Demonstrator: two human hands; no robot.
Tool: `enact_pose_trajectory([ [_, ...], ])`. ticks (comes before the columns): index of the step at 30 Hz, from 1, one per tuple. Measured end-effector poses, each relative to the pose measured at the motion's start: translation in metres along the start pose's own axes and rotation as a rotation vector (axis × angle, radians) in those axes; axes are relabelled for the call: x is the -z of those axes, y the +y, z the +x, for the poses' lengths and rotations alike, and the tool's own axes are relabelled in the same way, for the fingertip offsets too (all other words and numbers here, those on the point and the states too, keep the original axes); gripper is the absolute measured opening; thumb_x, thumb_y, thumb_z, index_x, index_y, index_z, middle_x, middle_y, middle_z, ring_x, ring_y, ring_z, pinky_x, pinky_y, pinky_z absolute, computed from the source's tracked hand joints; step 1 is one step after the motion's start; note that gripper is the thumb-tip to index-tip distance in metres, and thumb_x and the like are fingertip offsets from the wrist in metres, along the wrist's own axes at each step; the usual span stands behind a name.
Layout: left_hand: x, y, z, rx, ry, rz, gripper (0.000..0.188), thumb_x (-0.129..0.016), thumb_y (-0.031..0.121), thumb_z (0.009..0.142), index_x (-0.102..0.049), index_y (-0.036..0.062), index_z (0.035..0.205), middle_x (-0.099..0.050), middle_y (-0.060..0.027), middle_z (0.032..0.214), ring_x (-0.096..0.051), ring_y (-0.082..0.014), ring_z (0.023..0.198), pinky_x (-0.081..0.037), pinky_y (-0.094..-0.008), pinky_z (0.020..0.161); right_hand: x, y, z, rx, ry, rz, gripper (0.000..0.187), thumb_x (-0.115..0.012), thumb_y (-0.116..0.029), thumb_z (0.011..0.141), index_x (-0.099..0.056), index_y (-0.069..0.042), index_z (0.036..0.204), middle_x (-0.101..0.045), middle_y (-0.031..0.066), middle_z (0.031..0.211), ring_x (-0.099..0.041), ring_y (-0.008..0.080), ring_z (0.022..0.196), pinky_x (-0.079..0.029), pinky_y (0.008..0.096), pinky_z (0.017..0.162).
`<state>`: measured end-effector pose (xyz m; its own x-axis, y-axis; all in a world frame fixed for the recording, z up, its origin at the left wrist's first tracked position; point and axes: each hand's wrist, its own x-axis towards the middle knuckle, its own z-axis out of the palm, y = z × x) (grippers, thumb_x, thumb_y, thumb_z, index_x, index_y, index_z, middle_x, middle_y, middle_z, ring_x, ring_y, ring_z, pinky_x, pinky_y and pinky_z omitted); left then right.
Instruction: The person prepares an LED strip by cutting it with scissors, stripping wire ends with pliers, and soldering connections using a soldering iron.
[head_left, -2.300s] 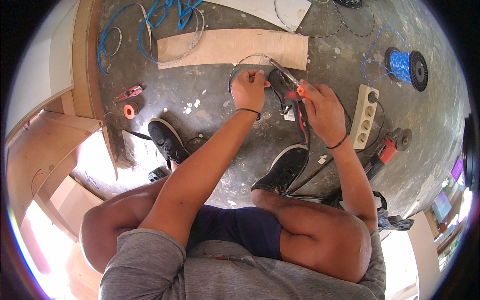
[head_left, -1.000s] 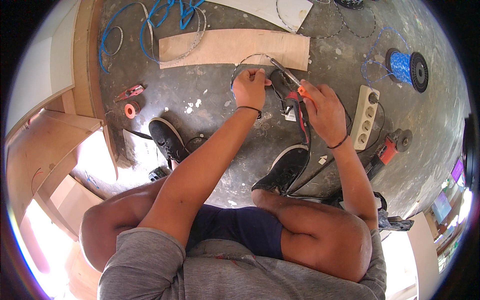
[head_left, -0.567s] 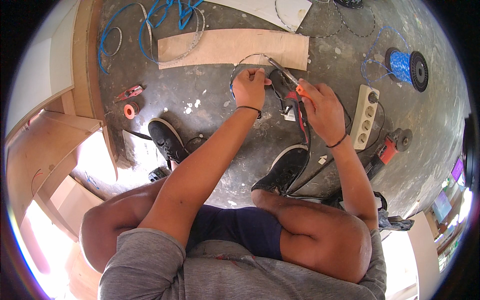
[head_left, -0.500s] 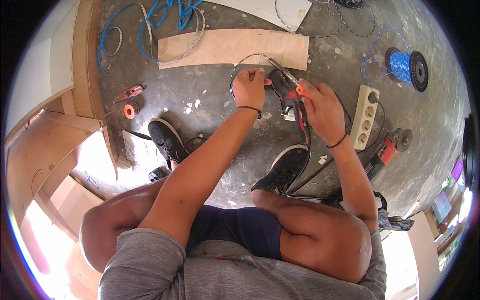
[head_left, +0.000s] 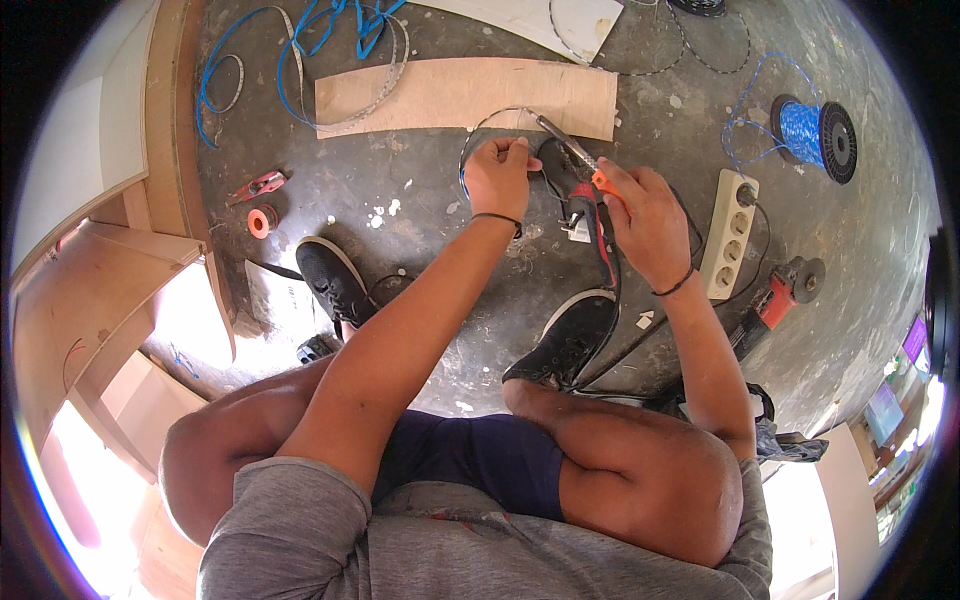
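Observation:
Over the floor in front of me, my right hand is wrapped round the orange handle of a soldering iron. Its metal shaft slants up and left, and the tip meets or nearly meets a thin wire. That wire arches up from my left hand, whose fingers are pinched together on it; the exact pinch point is hidden. Between my hands, a red and black tool lies on the floor, partly covered by the iron and right hand.
A thin plywood strip lies beyond my hands. At right are a white power strip, an angle grinder and a blue wire spool. Red-handled pliers and an orange solder spool lie left. Wooden furniture borders the left.

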<state>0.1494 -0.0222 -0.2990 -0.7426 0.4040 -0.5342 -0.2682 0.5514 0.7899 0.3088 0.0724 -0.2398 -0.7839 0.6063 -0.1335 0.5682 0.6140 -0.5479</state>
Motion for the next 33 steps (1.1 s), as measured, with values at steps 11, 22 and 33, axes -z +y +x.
enact_pose_trajectory([
  [11, -0.0002, -0.0009, 0.0005, 0.01, -0.007, -0.009, 0.025, -0.06, 0.019, 0.087, -0.065, -0.0053, 0.087, -0.068, -0.0105, 0.071, -0.063, -0.0134, 0.067, -0.047, -0.027, 0.066, 0.001, -0.0003, 0.0001, -0.001, -0.001, 0.003, 0.037, -0.06, -0.01, 0.081, -0.061, -0.015, 0.117, -0.058, 0.0099, 0.09, -0.058, 0.0288, 0.084, -0.049, 0.0392, 0.072],
  [22, 0.0007, 0.0063, -0.0015, 0.023, -0.005, 0.004, 0.027, -0.06, 0.021, 0.086, -0.066, -0.0051, 0.088, -0.069, -0.0106, 0.071, -0.061, -0.0126, 0.066, -0.046, -0.0269, 0.063, 0.0015, -0.0003, 0.0007, 0.0, -0.007, 0.005, 0.038, -0.06, -0.009, 0.081, -0.06, -0.015, 0.119, -0.057, 0.0098, 0.089, -0.058, 0.0286, 0.084, -0.049, 0.0389, 0.072],
  [33, 0.0016, 0.0058, -0.0004, 0.024, -0.007, 0.014, 0.027, -0.06, 0.021, 0.086, -0.066, -0.0048, 0.088, -0.069, -0.0102, 0.071, -0.062, -0.0124, 0.066, -0.046, -0.0264, 0.063, 0.0015, -0.0013, 0.0011, 0.002, -0.002, -0.002, 0.037, -0.06, -0.01, 0.081, -0.06, -0.015, 0.118, -0.057, 0.0097, 0.089, -0.058, 0.0285, 0.084, -0.05, 0.0385, 0.072],
])
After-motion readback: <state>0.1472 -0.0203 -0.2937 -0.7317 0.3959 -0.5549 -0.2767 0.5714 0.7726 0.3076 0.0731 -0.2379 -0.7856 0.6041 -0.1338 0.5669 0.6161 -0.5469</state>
